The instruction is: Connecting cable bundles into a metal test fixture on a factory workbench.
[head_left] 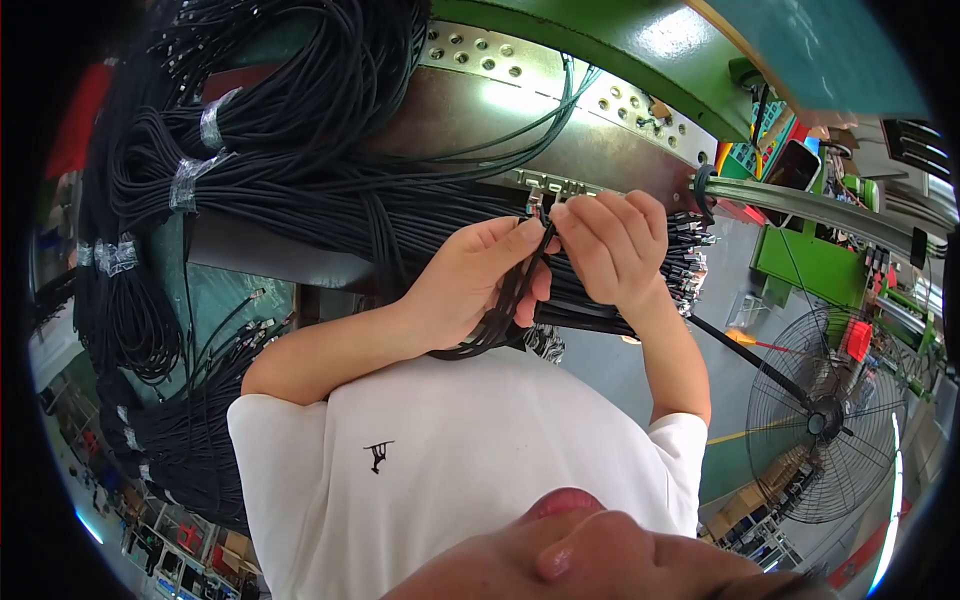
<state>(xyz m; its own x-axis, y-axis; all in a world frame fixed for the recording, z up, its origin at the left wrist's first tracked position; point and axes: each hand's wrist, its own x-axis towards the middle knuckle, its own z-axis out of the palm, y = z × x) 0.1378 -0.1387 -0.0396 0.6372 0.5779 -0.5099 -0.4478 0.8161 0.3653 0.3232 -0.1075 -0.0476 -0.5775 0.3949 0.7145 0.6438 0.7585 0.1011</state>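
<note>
Several black cables [513, 290] run down through my left hand [462, 275], its fingers closed around them and its thumb near their upper ends. My right hand [612, 245] is closed in a pinch right beside that thumb, at the cable ends. What sits between its fingertips is too small to make out. Just above both hands, small connector ends with thin coloured wires [536, 205] lie against a metal fixture [560, 184] on the machine's edge. Behind and under my hands stretches a thick bundle of black cables [330, 205], with metal plug ends [690, 262] at its right.
Coiled black cables [350, 70] tied with clear wrap [190, 183] fill the left side. A perforated metal strip [480, 52] and a green machine housing [640, 45] lie beyond. A metal rail [800, 205] reaches right, above a black caged fan [825, 415].
</note>
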